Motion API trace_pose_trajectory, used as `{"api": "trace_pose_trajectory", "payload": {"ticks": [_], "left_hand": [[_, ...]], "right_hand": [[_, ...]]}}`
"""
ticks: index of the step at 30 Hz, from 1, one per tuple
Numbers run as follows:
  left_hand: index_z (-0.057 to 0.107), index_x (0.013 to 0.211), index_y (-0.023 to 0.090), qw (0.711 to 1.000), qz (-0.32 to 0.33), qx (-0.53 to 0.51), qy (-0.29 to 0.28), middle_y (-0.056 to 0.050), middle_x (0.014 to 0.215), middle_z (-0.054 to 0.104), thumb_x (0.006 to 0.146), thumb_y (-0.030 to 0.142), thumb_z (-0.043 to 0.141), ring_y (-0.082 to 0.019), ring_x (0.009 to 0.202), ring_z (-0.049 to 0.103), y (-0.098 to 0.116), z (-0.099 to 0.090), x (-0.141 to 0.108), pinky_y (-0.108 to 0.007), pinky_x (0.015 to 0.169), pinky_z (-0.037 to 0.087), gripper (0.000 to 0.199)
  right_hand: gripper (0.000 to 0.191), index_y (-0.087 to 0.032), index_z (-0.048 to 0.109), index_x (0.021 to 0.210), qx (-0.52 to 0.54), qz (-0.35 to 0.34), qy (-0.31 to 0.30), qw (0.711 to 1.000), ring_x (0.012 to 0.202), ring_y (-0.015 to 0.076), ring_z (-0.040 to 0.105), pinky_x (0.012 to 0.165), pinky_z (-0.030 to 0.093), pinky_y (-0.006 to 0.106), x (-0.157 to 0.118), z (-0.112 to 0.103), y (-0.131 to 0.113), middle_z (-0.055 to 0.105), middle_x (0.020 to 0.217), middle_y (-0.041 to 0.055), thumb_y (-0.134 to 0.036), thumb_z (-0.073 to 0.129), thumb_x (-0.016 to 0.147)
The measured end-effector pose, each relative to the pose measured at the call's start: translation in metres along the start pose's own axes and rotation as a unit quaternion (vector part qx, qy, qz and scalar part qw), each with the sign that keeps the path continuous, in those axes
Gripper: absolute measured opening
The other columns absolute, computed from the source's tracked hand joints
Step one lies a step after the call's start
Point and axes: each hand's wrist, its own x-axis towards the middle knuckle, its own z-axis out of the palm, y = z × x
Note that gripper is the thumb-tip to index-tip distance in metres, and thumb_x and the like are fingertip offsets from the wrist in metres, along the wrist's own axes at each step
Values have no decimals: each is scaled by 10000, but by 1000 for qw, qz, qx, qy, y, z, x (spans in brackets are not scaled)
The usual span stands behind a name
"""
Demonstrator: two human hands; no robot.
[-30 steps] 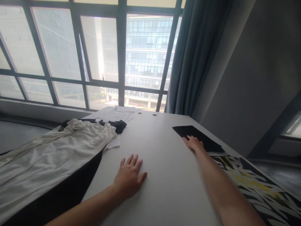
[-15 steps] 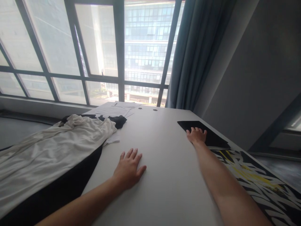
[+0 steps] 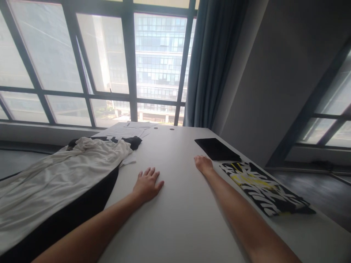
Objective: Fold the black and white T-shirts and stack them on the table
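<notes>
My left hand [image 3: 147, 185] lies palm down on the white table [image 3: 175, 219], its fingers spread and nothing in them. Farther right, my right hand [image 3: 203, 164] is low over the tabletop, loosely bent and holding nothing; its fingers are partly hidden by the viewing angle. Just beyond it lies a flat, folded black cloth [image 3: 218, 149], apart from the fingers. A folded black cloth with a white and yellow print [image 3: 265, 188] rests to the right of my right forearm.
A rumpled white cloth [image 3: 65, 171] covers the left side, over a dark one [image 3: 74, 219]. Paper sheets [image 3: 128, 128] lie at the far end of the table. Behind stand large windows [image 3: 161, 58], a blue-grey curtain [image 3: 211, 69] and a slanted grey wall [image 3: 263, 91].
My right hand has come off the black cloth and moved left onto or just above the bare table. My left hand stays flat. The view has turned slightly right.
</notes>
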Motion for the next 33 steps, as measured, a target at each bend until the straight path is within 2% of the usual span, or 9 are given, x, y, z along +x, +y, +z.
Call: {"api": "trace_pose_trajectory", "payload": {"ticks": [4, 8, 11, 15, 18, 22, 25, 28, 33], "left_hand": [[501, 1412, 208, 1000, 0, 1, 7, -113, 1559, 393, 963, 515, 353, -292, 1459, 302, 0, 0, -2, -532, 1170, 234, 563], [530, 1380, 212, 1000, 3, -1, 16, -114, 1545, 415, 958, 511, 367, -298, 1449, 320, 1, 0, -3, -541, 1167, 241, 542], [541, 1369, 215, 1000, -1, -8, 22, -111, 1535, 430, 952, 507, 374, -300, 1444, 328, 1, 0, -2, -541, 1165, 246, 536], [533, 1380, 234, 1000, -5, -16, 19, -103, 1533, 433, 945, 506, 382, -290, 1443, 329, 1, 0, -1, -533, 1170, 239, 535], [535, 1382, 232, 1000, -10, -21, 17, -103, 1535, 430, 939, 503, 390, -288, 1444, 327, 1, 0, 0, -528, 1174, 232, 539], [540, 1382, 222, 999, -12, -28, 14, -99, 1537, 430, 935, 501, 390, -289, 1447, 324, 2, -2, 0, -525, 1175, 229, 548], [544, 1381, 216, 999, -10, -27, 14, -99, 1538, 429, 937, 500, 381, -293, 1448, 322, 2, -2, 0, -524, 1174, 229, 552], [544, 1383, 217, 1000, -12, -26, 11, -100, 1540, 426, 936, 495, 382, -292, 1451, 317, 2, -2, 0, -523, 1176, 225, 550], [544, 1382, 224, 1000, -10, -24, 7, -107, 1538, 428, 938, 492, 379, -296, 1449, 321, 2, -3, 0, -531, 1170, 228, 544]], "right_hand": [[456, -198, 663, 1196, -17, 2, -37, 999, 1174, 290, 561, 954, 421, 417, -8, -10, 18, 605, 1296, 149, -405, 306, 1002], [446, -167, 619, 1276, -64, 98, -7, 993, 1228, 337, 518, 979, 402, 481, 1, -14, 51, 556, 1342, 193, -409, 429, 952], [484, -107, 577, 1323, -57, 147, 2, 988, 1210, 337, 544, 971, 410, 474, 16, -13, 71, 592, 1281, 231, -345, 513, 907], [407, -110, 672, 1213, -32, 178, -46, 982, 1153, 339, 604, 899, 461, 439, 35, -10, 89, 646, 1193, 233, -277, 564, 858], [352, -162, 693, 1176, -47, 144, -61, 987, 1114, 310, 636, 871, 473, 412, 42, -11, 99, 651, 1207, 197, -198, 552, 855], [414, -184, 671, 1204, -103, 63, 14, 993, 1089, 279, 630, 918, 428, 419, 44, -22, 115, 641, 1184, 179, -92, 394, 910], [450, -165, 675, 1205, -135, 33, 61, 988, 1037, 282, 628, 896, 411, 394, 42, -44, 131, 618, 1166, 193, -74, 323, 939], [426, -157, 702, 1147, -161, -4, 73, 984, 987, 282, 619, 861, 400, 377, 33, -75, 148, 614, 1146, 190, -80, 328, 956], [341, -176, 728, 917, -174, -68, 93, 978, 926, 263, 585, 870, 385, 384, -8, -116, 175, 626, 1050, 169, -58, 408, 924]]}}
